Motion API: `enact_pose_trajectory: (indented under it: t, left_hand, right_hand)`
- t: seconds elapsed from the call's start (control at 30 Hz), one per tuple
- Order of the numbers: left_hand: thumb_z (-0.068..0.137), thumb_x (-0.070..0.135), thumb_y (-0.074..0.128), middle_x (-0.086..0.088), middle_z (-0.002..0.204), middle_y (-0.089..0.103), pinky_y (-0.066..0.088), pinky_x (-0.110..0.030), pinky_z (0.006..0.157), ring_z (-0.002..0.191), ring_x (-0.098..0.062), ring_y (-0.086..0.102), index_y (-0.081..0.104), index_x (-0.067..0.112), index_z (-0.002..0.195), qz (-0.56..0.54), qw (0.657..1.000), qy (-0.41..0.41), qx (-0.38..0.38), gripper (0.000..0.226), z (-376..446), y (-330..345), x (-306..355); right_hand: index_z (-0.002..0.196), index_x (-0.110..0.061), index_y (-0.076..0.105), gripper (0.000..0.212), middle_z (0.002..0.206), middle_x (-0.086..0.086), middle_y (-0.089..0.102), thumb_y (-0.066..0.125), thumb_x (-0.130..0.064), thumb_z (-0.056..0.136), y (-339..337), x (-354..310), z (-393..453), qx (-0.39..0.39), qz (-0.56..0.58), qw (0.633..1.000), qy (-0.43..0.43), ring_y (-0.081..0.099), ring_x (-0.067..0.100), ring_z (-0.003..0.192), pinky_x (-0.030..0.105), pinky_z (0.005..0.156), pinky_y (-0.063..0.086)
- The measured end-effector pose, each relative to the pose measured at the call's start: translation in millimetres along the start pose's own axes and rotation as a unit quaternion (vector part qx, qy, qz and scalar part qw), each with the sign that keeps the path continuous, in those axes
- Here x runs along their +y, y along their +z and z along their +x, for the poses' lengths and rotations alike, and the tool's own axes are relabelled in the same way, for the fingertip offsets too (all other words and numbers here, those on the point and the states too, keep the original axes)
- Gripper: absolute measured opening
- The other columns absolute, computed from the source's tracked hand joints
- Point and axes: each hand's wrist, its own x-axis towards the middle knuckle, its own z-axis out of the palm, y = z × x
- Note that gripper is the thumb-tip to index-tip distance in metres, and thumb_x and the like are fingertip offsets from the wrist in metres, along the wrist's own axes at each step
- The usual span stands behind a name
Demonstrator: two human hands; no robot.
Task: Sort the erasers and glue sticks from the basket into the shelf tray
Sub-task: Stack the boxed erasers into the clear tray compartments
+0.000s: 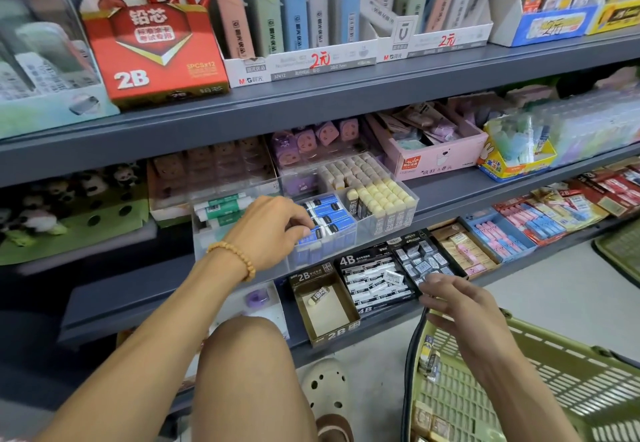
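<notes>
Blue-sleeved erasers (327, 216) part-fill the clear plastic shelf tray (381, 230); left hand (270, 230) pinches one into place. Right hand (460, 306), fingers relaxed apart, holds nothing. Green plastic basket (554, 372) retains several packs.

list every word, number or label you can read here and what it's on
"2B", "铅芯": red lead box, top shelf
"M&G", "2元": white display tray
"2元": neighbouring white tray
"2B": brown carton
"4B": black eraser box
"2B": sleeves of yellow-tipped erasers
Blue erasers by the left hand and basket items: print too blurred.
</notes>
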Motion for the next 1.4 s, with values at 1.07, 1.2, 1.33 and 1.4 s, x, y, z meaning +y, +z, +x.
enact_pose_trajectory:
  t: [1.07,1.2,1.33,1.4]
  left_hand:
    - [0.088,0.021,0.067,0.014,0.078,0.07,0.048,-0.013,0.068,0.073,0.0,0.061,0.07,0.031,0.078,-0.287,0.954,-0.006,0.082,0.014,-23,8,62]
    - [0.091,0.023,0.064,0.015,0.076,0.071,0.054,-0.024,0.077,0.079,-0.005,0.065,0.073,0.027,0.082,-0.402,0.914,-0.033,0.031,0.013,-46,51,97]
    - [0.094,0.023,0.06,0.012,0.082,0.069,0.054,-0.026,0.079,0.084,-0.009,0.065,0.071,0.025,0.087,-0.455,0.885,-0.095,-0.002,0.013,-61,110,119]
    - [0.095,0.023,0.058,0.008,0.09,0.07,0.054,-0.024,0.081,0.087,-0.008,0.065,0.069,0.027,0.09,-0.464,0.876,-0.13,-0.02,0.013,-67,137,126]
  right_hand:
    - [0.1,-0.017,0.072,0.01,0.103,0.007,0.074,0.064,-0.019,0.095,-27,-6,-18,0.021,-0.01,0.999,-0.042,0.068,0.022,0.099,0.041,0.088,0.052]
    - [0.104,-0.021,0.069,0.011,0.104,0.003,0.072,0.06,-0.023,0.097,-46,-2,-24,0.047,-0.024,0.996,-0.067,0.067,0.018,0.098,0.034,0.08,0.05]
    - [0.104,-0.023,0.067,0.011,0.102,-0.002,0.07,0.058,-0.025,0.099,-70,15,-29,0.088,-0.057,0.99,-0.097,0.064,0.015,0.097,0.04,0.092,0.051]
    - [0.11,-0.02,0.067,0.015,0.105,-0.001,0.07,0.056,-0.025,0.1,-84,28,-29,0.111,-0.078,0.986,-0.101,0.064,0.016,0.101,0.043,0.096,0.051]
